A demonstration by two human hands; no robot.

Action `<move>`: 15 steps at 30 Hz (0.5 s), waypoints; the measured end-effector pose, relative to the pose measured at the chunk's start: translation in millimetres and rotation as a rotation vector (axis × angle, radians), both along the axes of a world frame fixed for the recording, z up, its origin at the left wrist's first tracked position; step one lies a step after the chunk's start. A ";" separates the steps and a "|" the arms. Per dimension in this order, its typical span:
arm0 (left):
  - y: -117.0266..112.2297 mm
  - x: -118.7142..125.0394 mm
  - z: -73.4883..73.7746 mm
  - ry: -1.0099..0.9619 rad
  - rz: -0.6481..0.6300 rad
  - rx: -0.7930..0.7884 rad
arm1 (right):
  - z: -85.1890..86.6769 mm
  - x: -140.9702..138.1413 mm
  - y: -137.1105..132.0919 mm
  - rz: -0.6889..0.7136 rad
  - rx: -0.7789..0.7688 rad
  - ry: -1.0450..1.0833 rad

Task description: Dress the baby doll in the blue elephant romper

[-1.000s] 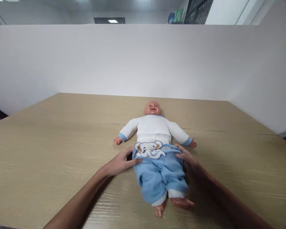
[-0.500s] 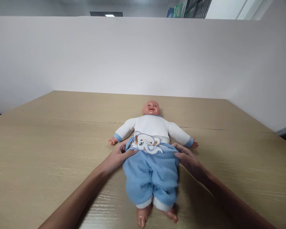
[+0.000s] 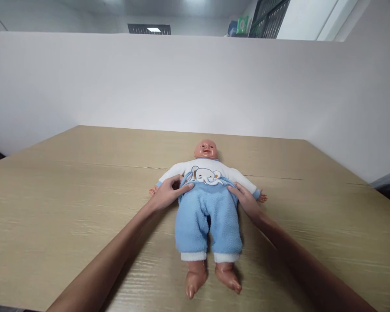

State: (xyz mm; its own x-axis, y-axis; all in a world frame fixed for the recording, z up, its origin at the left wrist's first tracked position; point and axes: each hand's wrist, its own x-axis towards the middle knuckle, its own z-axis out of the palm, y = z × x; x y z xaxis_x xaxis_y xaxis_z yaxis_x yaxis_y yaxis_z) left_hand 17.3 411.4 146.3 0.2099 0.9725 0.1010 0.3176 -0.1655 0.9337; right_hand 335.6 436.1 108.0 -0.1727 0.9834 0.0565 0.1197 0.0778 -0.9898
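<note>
A baby doll (image 3: 206, 149) lies on its back, head away from me and bare feet toward me. It wears a white long-sleeved top (image 3: 182, 168) with blue cuffs and fleecy blue overalls (image 3: 195, 221) with white leg hems. The bib with an elephant face (image 3: 207, 176) lies over the doll's belly and chest. My left hand (image 3: 170, 190) grips the overalls at the left of the waist, thumb on top of the cloth. On the other side, my right hand (image 3: 246, 200) pinches the overalls at the waist. Some fingers are hidden under the fabric.
The wooden table (image 3: 84, 186) has a thin seam across it. A white partition (image 3: 195, 82) rises behind its far edge and along the right side. Beyond the partition a green package (image 3: 242, 24) shows near a dark railing.
Both hands have pulled the overalls up the doll toward its head. The elephant bib now sits higher on the chest, and more of the lower legs shows. The view has tilted up slightly.
</note>
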 end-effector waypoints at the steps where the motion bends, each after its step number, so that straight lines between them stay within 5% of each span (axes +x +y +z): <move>1: -2.6 -3.3 -5.2 -0.037 -0.032 -0.035 | -3.5 -0.7 -5.2 -0.003 0.004 0.002; 9: -8.8 -5.9 -37.5 -0.556 -0.203 -0.316 | -11.7 -20.9 -26.0 -0.022 -0.201 0.503; 15: -9.8 -9.3 -23.0 -0.344 -0.153 -0.223 | -2.8 -6.7 -26.2 0.107 -0.164 0.395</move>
State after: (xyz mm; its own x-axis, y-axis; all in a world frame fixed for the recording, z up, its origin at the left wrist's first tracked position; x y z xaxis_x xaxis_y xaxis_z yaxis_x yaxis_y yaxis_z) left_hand 8.0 401.6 123.3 0.3438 0.9389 -0.0192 -0.0308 0.0318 0.9990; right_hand 329.0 409.9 105.2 -0.2704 0.9626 -0.0173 -0.2702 -0.0932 -0.9583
